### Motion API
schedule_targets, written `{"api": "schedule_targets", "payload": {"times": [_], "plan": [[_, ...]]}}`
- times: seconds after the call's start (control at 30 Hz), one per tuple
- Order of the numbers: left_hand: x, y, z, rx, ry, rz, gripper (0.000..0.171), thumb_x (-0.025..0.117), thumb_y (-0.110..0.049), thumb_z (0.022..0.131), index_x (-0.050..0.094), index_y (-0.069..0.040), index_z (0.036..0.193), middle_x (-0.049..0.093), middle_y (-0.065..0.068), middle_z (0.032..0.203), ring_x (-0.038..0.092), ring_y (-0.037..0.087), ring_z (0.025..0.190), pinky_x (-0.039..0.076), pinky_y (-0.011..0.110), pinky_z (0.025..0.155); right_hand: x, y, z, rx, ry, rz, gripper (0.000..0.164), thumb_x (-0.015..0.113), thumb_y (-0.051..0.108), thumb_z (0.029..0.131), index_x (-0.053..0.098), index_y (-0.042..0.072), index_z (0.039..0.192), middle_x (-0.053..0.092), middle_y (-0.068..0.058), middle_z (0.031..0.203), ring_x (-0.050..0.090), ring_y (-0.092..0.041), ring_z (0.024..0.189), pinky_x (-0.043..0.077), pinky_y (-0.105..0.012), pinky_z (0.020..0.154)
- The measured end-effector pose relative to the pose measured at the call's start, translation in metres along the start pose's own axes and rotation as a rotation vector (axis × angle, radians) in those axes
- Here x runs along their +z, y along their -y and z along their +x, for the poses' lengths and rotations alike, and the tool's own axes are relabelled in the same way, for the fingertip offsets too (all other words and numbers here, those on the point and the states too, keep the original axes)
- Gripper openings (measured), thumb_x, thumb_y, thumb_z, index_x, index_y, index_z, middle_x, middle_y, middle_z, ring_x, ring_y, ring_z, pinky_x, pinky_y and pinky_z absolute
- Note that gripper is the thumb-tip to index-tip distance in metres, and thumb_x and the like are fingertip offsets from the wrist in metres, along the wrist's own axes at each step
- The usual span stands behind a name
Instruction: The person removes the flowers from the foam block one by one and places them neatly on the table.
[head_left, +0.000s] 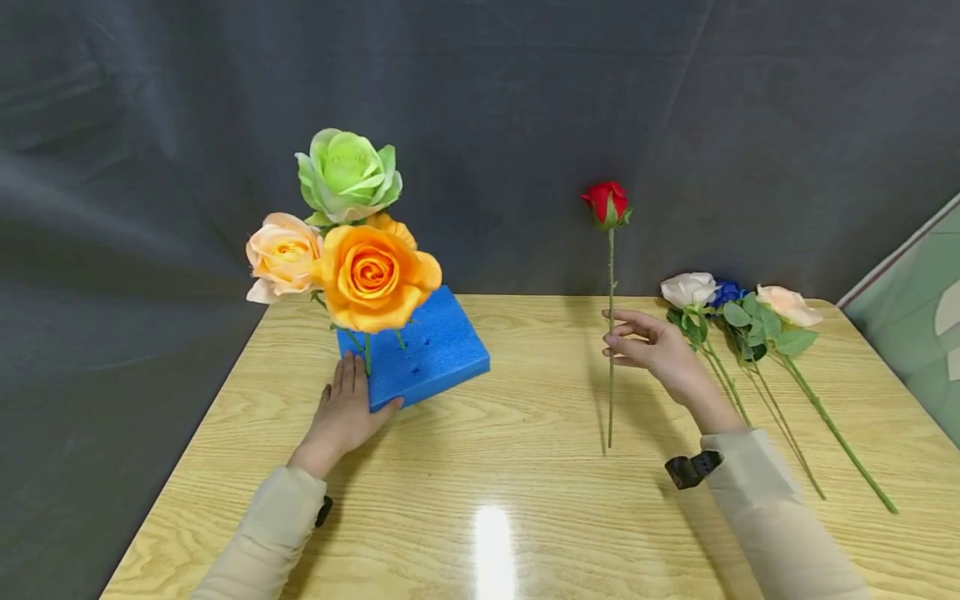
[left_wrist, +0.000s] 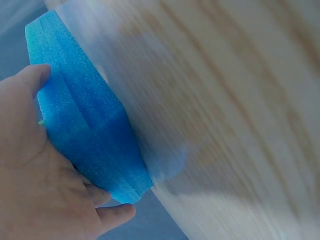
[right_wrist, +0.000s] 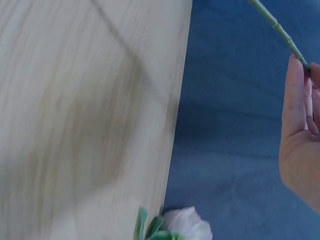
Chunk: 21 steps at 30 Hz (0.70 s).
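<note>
- Dark curtain (head_left: 525, 100) hung behind everything, probably as a plain backdrop.
- Table (head_left: 435, 467) used as the work surface.
- Red rose (head_left: 607, 202) held upright right of centre, between block and loose flowers. Bloom at top, bare stem end pointed down, presumably so the tip can be aimed; contact with the tabletop cannot be told.
- White rose (head_left: 688, 289), blue flower (head_left: 727, 293) and pale peach rose (head_left: 789, 305) laid flat at right, blooms toward the far edge, stems toward the near side. Likely placed there for easy reach by the right hand.
- Blue foam block (head_left: 453, 333) set at left, slightly turned; apparently used as a base.
- Orange rose (head_left: 372, 273), green rose (head_left: 347, 175) and peach rose (head_left: 283, 254) grouped above the block, seemingly propped by stems pushed into it. Second orange bloom (head_left: 393, 225) partly hidden behind.
- Left hand (head_left: 347, 417) pressed around the block's near left corner: fingers nearly straight, thumb spread apart on the front. Judged as steadying.
- Right hand (head_left: 663, 354) pinched on the red rose's mid-stem, thumb and fingertips together; lightly, it seems, for fine control.
- Dark marks (head_left: 427, 342) seen on the block's top, possibly stem holes.
</note>
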<state>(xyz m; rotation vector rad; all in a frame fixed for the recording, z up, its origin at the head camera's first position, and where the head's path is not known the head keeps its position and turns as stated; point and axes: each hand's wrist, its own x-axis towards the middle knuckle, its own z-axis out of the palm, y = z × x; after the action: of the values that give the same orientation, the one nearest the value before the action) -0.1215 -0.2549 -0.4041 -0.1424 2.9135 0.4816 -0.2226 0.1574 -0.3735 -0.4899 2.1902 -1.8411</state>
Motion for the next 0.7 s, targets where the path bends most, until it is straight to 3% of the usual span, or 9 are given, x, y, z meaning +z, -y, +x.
{"api": "schedule_targets", "payload": {"times": [0.1,0.2,0.5,0.7], "plan": [[0.000,0.000,0.000,-0.002,0.006,-0.002,0.096,0.046,-0.051,0.096,-0.006,0.012,0.148,-0.012,0.031,0.156,-0.006,0.046,0.146,0.012,0.066,0.114,-0.009,-0.004,-0.005,0.013,0.001,-0.003,0.042,0.059,0.011,0.094,0.052,0.010,0.135,0.063,0.013,0.092,0.068,-0.001,0.083,0.056,-0.018,0.075],[0.000,0.000,0.001,-0.003,0.009,-0.006,0.096,0.046,-0.051,0.096,-0.006,0.011,0.148,-0.012,0.030,0.156,-0.006,0.046,0.146,0.011,0.066,0.114,-0.018,-0.008,-0.009,0.031,-0.004,-0.004,0.041,0.059,0.009,0.094,0.052,0.012,0.134,0.063,0.013,0.093,0.068,-0.001,0.083,0.056,-0.018,0.075],[0.000,0.001,0.000,0.001,0.005,0.007,0.096,0.046,-0.051,0.096,-0.005,0.012,0.148,-0.011,0.031,0.156,-0.005,0.047,0.146,0.013,0.066,0.113,-0.039,-0.023,-0.022,0.128,0.001,-0.104,0.061,0.057,0.011,0.096,0.029,-0.008,0.146,0.059,0.021,0.093,0.065,0.005,0.084,0.055,-0.016,0.077],[0.001,0.002,0.000,0.000,0.001,0.011,0.097,0.046,-0.051,0.096,-0.005,0.012,0.148,-0.011,0.031,0.156,-0.005,0.047,0.146,0.013,0.066,0.113,-0.050,-0.035,-0.030,0.168,-0.009,-0.124,0.063,0.059,0.011,0.095,0.028,-0.010,0.146,0.059,0.022,0.092,0.064,0.007,0.086,0.055,-0.016,0.077]]}}
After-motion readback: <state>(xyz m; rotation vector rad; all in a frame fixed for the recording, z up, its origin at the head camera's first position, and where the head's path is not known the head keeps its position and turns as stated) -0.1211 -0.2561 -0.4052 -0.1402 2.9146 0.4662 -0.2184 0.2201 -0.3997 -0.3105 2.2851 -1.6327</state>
